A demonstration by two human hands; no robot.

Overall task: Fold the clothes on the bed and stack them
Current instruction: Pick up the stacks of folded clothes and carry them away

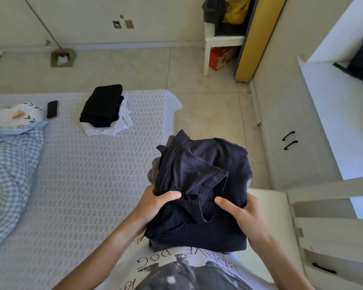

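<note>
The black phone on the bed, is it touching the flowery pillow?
Apart. In the head view, a strip of bare white textured bedcover shows between the black phone and the flowery pillow.

Dark navy garments, bundled above bed edge

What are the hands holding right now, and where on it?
Both hands grip a bundle of dark navy clothes: left hand on its near left edge, right hand on its near right edge.

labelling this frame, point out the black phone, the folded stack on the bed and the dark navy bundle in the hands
black phone [52, 109], head view, middle of its back
folded black-and-white clothes stack [103, 105], head view, top black garment
dark navy clothes bundle [199, 185], head view, top fold
</note>
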